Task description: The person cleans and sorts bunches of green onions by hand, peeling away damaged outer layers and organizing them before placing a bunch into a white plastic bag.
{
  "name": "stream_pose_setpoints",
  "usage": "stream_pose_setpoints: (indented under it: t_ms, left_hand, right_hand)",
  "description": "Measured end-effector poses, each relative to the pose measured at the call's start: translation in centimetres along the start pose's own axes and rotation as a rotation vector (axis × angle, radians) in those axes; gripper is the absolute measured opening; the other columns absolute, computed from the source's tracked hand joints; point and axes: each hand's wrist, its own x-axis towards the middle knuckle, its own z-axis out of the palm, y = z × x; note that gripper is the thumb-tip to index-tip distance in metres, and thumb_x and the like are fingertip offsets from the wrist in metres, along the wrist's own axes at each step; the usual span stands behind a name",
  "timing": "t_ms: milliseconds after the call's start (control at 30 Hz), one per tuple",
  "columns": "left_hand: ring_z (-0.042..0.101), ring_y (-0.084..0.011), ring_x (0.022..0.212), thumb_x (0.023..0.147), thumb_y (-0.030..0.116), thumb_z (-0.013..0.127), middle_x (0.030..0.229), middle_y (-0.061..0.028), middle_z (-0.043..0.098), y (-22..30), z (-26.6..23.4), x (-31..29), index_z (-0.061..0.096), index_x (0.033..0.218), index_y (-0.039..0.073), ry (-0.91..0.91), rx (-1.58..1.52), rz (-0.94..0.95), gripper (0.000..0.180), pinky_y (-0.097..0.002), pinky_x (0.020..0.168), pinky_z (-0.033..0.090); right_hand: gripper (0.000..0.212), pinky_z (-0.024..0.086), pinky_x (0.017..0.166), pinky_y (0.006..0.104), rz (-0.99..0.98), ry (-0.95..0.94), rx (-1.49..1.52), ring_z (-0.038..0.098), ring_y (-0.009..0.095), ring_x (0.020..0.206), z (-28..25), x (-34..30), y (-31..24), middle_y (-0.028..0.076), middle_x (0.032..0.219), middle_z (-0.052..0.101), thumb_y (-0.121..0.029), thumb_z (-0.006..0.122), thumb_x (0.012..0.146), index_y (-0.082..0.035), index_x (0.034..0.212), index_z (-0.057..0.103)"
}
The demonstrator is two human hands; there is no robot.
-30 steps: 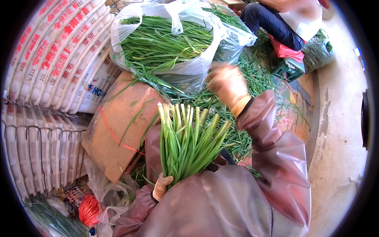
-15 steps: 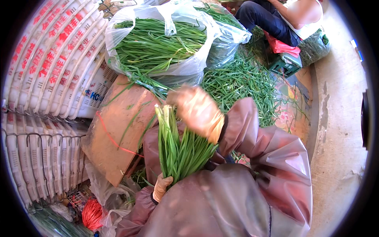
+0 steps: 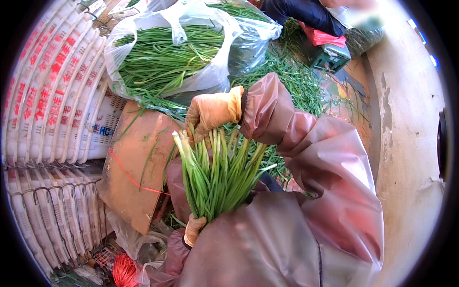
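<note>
The front plastic bag [image 3: 211,81] is holding a heap of long green chives [image 3: 167,57]; the second plastic bag [image 3: 252,50], just behind it, is holding more greens. Your left hand [image 3: 193,229] is gripping the lower part of the chive bunch [image 3: 215,179], whose pale stem ends are pointing away from you. Your right hand [image 3: 210,114] is curling over the ends at the bunch's upper left; whether it is pinching any, you cannot tell.
</note>
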Motion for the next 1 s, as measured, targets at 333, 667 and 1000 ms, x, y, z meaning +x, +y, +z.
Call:
stream_pose_setpoints:
  t_ms: [333, 667, 1000]
  left_hand:
    - [0.057, -0.0245, 0.104, 0.075, 0.035, 0.066, 0.121, -0.0125, 0.056, 0.4, 0.4, -0.3, 0.046, 0.128, 0.001, 0.014, -0.035, 0.02, 0.065, -0.0391, 0.09, 0.047]
    - [0.057, -0.025, 0.105, 0.075, 0.035, 0.066, 0.121, -0.0125, 0.056, 0.5, 0.7, 0.1, 0.046, 0.128, 0.002, 0.028, -0.046, 0.025, 0.066, -0.0396, 0.091, 0.047]
    - [0.057, -0.0255, 0.106, 0.075, 0.035, 0.065, 0.122, -0.0126, 0.055, 0.4, 0.9, 0.9, 0.046, 0.129, 0.002, -0.007, -0.032, -0.017, 0.066, -0.0401, 0.091, 0.047]
  right_hand:
    - [0.02, 0.054, 0.067, 0.0406, 0.603, 1.235, -1.227, 0.067, 0.032, 0.081, -6.7, -4.8, 1.5, 0.017, 0.084, 0.067, -0.01, 0.053, 0.08, -0.001, 0.088, 0.069]
    - [0.053, 0.048, 0.088, 0.0344, -0.228, 0.173, -0.25, 0.06, 0.019, 0.102, -0.9, -2.2, -0.5, 0.013, 0.111, 0.064, -0.022, 0.073, 0.076, -0.009, 0.124, 0.056]
    - [0.014, 0.051, 0.06, 0.0324, -0.193, 0.483, -0.73, 0.066, 0.021, 0.068, -0.7, -0.9, -0.3, 0.007, 0.074, 0.068, -0.007, 0.069, 0.068, -0.008, 0.082, 0.069]
